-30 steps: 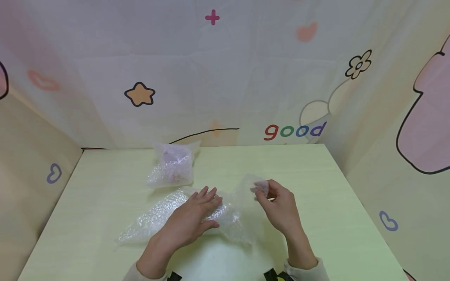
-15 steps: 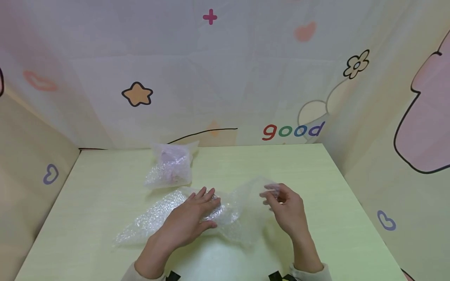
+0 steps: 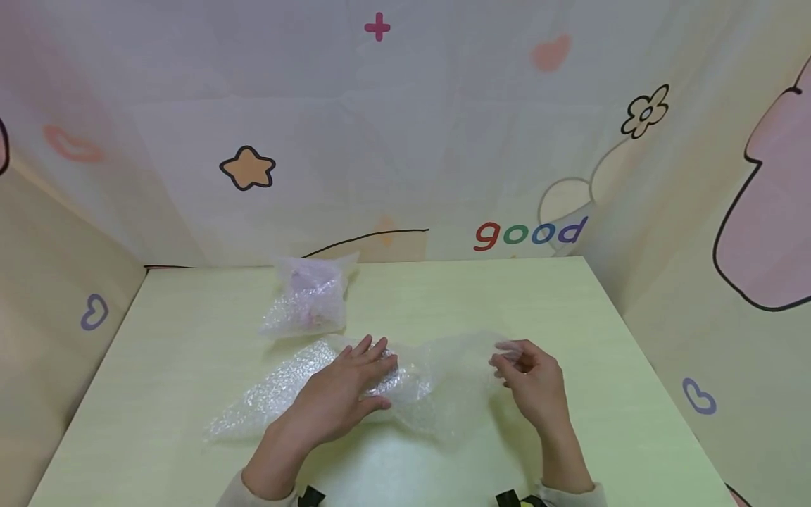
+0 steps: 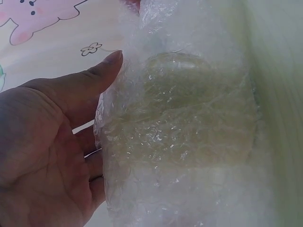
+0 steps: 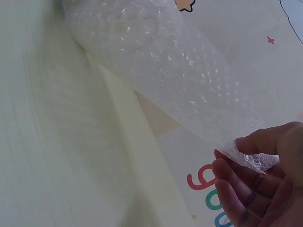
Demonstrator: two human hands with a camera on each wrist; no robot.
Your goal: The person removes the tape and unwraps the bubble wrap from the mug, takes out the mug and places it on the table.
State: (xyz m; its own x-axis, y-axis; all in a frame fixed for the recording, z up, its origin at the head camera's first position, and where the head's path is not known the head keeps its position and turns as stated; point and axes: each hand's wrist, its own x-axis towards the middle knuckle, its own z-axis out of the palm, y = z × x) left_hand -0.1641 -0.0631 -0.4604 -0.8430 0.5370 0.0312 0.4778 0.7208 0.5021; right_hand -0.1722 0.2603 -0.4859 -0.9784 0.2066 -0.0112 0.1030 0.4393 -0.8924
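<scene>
A long sheet of clear bubble wrap [image 3: 272, 398] lies across the middle of the table. My left hand [image 3: 345, 391] rests on its thicker middle part, fingers straight and spread. Through the layers in the left wrist view shows a rounded, see-through thing [image 4: 189, 109], its kind blurred by the plastic. My right hand [image 3: 538, 384] pinches the right end of the sheet between thumb and fingers. In the right wrist view the loose wrap [image 5: 189, 80] slopes from the bundle to the right hand [image 5: 260, 170], raised off the tabletop.
Behind the left hand, at the table's back edge, stands a second bubble-wrapped bundle [image 3: 310, 296] with something pinkish inside. The pale yellow-green table [image 3: 602, 422] is closed in by printed cloth [image 3: 405, 141] at the back and both sides.
My right hand has moved right and a little nearer to me, drawing the pinched end of the bubble wrap out flatter. The left hand stays in place on the wrap.
</scene>
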